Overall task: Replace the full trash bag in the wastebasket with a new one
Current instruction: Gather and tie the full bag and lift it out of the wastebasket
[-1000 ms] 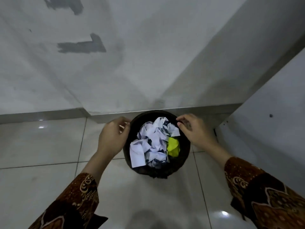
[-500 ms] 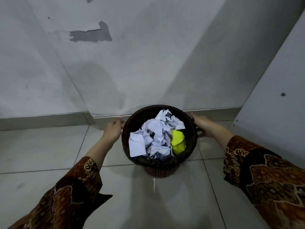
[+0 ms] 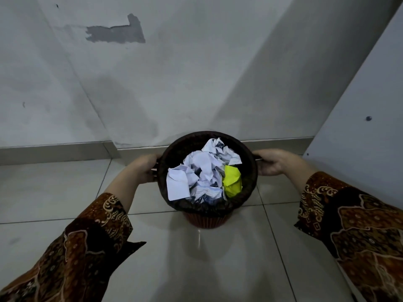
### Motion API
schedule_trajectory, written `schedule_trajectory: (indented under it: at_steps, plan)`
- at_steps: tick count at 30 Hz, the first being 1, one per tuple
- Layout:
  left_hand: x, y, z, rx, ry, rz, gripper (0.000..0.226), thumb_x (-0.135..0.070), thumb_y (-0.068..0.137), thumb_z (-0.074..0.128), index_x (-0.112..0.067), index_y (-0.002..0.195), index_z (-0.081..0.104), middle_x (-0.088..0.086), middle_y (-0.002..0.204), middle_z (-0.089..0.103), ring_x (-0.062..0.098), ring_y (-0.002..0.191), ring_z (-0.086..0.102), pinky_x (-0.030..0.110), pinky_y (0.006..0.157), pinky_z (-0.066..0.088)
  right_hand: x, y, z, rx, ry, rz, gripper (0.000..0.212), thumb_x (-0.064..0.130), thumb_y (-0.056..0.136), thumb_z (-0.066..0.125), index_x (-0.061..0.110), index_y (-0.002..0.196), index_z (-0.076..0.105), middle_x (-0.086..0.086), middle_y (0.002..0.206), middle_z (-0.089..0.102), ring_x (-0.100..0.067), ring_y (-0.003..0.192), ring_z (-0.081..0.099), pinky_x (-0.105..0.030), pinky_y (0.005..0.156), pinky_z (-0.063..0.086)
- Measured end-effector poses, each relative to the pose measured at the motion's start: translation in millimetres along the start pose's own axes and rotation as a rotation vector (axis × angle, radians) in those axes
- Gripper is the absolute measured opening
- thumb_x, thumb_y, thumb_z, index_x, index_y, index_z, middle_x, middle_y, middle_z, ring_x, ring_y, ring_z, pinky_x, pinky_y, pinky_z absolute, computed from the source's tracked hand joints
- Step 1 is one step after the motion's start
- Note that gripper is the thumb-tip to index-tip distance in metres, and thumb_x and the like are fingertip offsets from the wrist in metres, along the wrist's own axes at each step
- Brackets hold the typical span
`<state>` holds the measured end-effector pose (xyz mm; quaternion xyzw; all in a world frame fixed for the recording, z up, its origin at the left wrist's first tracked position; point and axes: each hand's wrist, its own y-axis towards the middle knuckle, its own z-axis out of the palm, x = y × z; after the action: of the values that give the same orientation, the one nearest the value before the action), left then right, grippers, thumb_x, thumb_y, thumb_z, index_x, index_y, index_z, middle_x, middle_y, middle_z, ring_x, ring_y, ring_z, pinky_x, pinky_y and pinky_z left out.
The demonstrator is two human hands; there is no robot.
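Black trash bag [image 3: 189, 147], full of crumpled paper [image 3: 202, 171], lines the wastebasket [image 3: 206, 221] on the tiled floor [image 3: 218, 269]. Left hand [image 3: 142, 168] and right hand [image 3: 270, 162] clasp the wastebasket's opposite rims. Bag not yet removed; whole replacement remains.

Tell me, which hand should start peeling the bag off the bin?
Either, probably: the left hand and right hand both grip opposite sides of the bin under the bag rim. Neither sits closer, so both could lift together.
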<state>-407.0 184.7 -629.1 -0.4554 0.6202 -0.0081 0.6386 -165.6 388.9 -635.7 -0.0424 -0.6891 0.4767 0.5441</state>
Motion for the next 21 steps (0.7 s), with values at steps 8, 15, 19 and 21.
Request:
schedule_trajectory:
  at_steps: [8, 15, 19, 21]
  plan:
    - [7, 23, -17, 0.093, -0.041, -0.09, 0.019, -0.01, 0.093, 0.045, -0.002, 0.095, 0.062, 0.014, 0.107, 0.062, 0.024, 0.092, 0.06, 0.035, 0.092, 0.049, -4, 9, 0, 0.045, -0.005, 0.01, 0.031, 0.004, 0.098, 0.034, -0.002, 0.078, 0.056, -0.009, 0.05, 0.068, -0.013, 0.041, 0.065, -0.021, 0.043, 0.053]
    - [20, 25, -12, 0.097, -0.005, -0.122, 0.033, -0.03, 0.09, 0.055, -0.003, 0.106, 0.063, 0.012, 0.114, 0.064, 0.027, 0.106, 0.06, 0.04, 0.097, 0.046, 9, 12, 5, -0.075, -0.128, -0.159, 0.025, 0.003, 0.095, 0.041, 0.007, 0.075, 0.055, 0.001, 0.046, 0.066, -0.007, 0.04, 0.061, -0.018, 0.045, 0.05]
    - [15, 19, 4, 0.127, -0.03, -0.102, 0.019, -0.022, 0.092, 0.052, -0.008, 0.082, 0.06, 0.006, 0.087, 0.062, 0.019, 0.078, 0.059, 0.029, 0.071, 0.049, 28, 13, 8, -0.204, 0.004, -0.383, 0.029, 0.0, 0.094, 0.041, 0.009, 0.069, 0.053, -0.008, 0.064, 0.057, -0.018, 0.056, 0.054, -0.028, 0.055, 0.045]
    - [12, 18, 11, 0.12, -0.021, -0.075, 0.018, -0.018, 0.093, 0.051, -0.011, 0.078, 0.058, 0.003, 0.082, 0.06, 0.016, 0.072, 0.056, 0.027, 0.066, 0.048, 27, 12, 8, -0.272, -0.031, -0.423, 0.027, 0.003, 0.093, 0.044, 0.009, 0.069, 0.054, -0.007, 0.057, 0.059, -0.018, 0.051, 0.056, -0.025, 0.052, 0.044]
